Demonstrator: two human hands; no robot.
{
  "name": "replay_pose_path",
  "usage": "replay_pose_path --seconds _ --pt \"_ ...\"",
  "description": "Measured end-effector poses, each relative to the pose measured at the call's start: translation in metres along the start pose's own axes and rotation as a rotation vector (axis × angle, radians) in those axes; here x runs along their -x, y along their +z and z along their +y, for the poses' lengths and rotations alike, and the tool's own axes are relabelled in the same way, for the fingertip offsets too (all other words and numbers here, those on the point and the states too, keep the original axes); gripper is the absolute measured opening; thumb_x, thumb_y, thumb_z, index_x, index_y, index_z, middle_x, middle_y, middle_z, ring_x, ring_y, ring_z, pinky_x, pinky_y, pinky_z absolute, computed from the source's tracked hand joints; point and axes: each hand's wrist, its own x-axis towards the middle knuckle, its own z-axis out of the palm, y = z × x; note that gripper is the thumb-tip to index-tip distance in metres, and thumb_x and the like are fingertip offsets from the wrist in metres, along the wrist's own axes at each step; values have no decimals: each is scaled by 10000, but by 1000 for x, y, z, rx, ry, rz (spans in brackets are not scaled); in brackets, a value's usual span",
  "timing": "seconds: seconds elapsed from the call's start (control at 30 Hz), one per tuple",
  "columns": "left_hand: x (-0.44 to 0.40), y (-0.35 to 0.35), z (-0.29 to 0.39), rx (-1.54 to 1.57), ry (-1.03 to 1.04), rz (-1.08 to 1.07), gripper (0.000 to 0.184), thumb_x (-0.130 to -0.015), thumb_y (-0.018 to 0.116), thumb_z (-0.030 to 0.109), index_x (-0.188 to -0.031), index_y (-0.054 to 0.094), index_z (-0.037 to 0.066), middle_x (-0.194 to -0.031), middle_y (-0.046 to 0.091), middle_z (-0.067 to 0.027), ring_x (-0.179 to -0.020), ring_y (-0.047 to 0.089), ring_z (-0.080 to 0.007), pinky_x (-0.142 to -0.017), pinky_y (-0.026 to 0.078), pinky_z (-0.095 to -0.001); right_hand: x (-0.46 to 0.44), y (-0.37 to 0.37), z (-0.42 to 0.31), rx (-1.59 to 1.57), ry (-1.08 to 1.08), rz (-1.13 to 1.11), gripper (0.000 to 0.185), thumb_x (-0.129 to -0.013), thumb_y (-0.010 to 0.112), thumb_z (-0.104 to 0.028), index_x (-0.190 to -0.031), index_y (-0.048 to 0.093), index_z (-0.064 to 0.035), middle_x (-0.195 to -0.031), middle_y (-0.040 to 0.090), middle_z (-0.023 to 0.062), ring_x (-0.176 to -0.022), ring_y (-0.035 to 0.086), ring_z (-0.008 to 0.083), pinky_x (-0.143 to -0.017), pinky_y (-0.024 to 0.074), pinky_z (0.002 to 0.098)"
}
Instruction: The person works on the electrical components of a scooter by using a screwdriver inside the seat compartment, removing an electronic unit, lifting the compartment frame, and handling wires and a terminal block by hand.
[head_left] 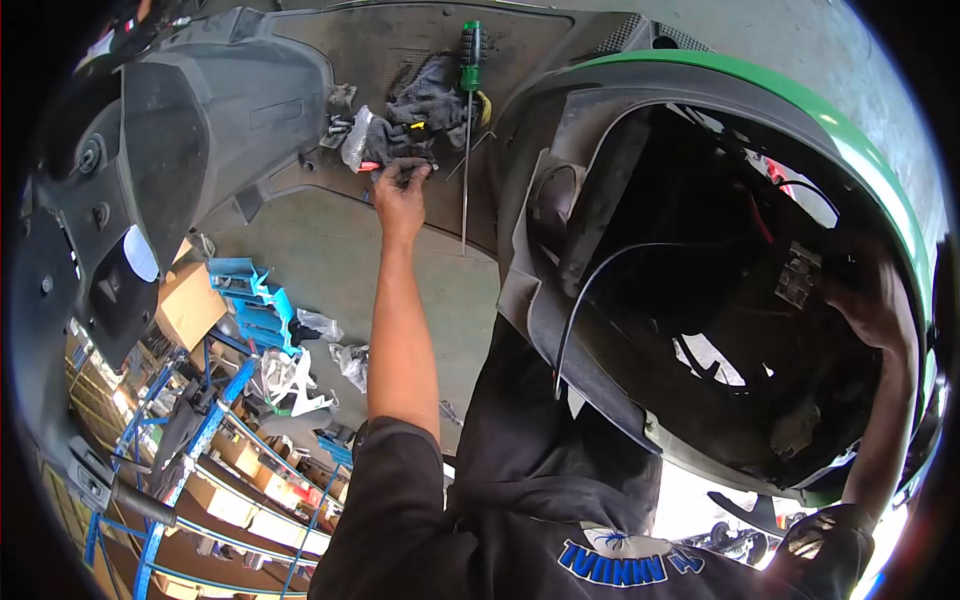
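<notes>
My left hand (402, 205) reaches over the scooter's dark footboard (350, 45), its fingers pinched together; whatever is between them is too small to make out. Just beside the fingertips lie a red-ended piece (369, 166), a clear plastic bag (356, 138) and a dark cloth or glove (430, 95). A green-handled screwdriver (471, 65) lies to their right. Deep in the scooter's open body cavity (690, 230), my right hand (872, 305) is closed at a small block-shaped metallic part (798, 274). Shadow hides most of those fingers. A thin black cable (600, 268) arches across the opening.
Green bodywork (840, 125) rims the cavity on the right. The scooter's grey front panel (250, 95) stands at upper left. Below it are a cardboard box (190, 303), blue plastic parts (250, 300), plastic wrapping (350, 365) and blue-framed shelving (205, 420) holding boxes.
</notes>
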Motion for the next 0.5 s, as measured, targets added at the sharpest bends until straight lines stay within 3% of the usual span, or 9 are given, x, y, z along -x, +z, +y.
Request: replay_pose_path --seconds 0.1,0.17,0.2,0.23,0.3,0.37,0.5 --pt "-2 0 -7 102 -84 113 74 -883 706 -5 -942 667 21 -908 705 -68 -799 657 -129 -755 518 -291 1 0 -9 -18 132 -45 384 -753 807 -204 -1048 679 6 -1040 640 152 -957 647 272 -862 510 374" --pt "-2 1 -11 72 -122 270 102 -877 680 -46 -942 670 33 -888 691 -69 -786 659 -164 -751 520 -301 5 4 -5 -24 93 53 389 -750 797 -197 -1056 674 9 -1017 635 148 -950 646 268 -851 509 377" --pt "0 -1 -12 -159 -51 223 156 -839 645 -72 -941 682 39 -953 663 -104 -884 667 -246 -821 525 -352 6 5 -5 -27 79 85 391 -749 794 -195 -1059 673 10 -1010 633 146 -948 645 266 -847 508 378" --pt "2 0 -12 -162 -50 225 156 -839 645 -72 -941 682 39 -953 663 -104 -884 667 -246 -821 525 -352 5 5 -8 -19 79 84 378 -743 781 -181 -1051 676 12 -998 633 147 -941 646 265 -841 508 375" --pt "8 3 -10 -552 329 162 219 -786 606 -86 -932 706 43 -1041 627 -144 -1028 629 -325 -905 505 -411 3 3 -16 -3 80 82 354 -732 754 -153 -1035 681 14 -973 633 147 -927 649 262 -829 507 369" --pt "11 8 -7 -515 278 57 213 -757 625 -28 -930 731 38 -1097 601 -170 -1112 588 -354 -961 477 -446 5 3 -19 12 86 82 338 -723 735 -132 -1023 685 16 -955 634 147 -917 650 260 -820 506 365" --pt "10 22 -3 -448 124 213 212 -754 734 117 -947 737 28 -1092 622 -159 -1069 609 -343 -956 484 -440 5 5 -17 -2 101 83 323 -723 728 -115 -1016 685 15 -958 641 146 -906 653 254 -816 509 361"
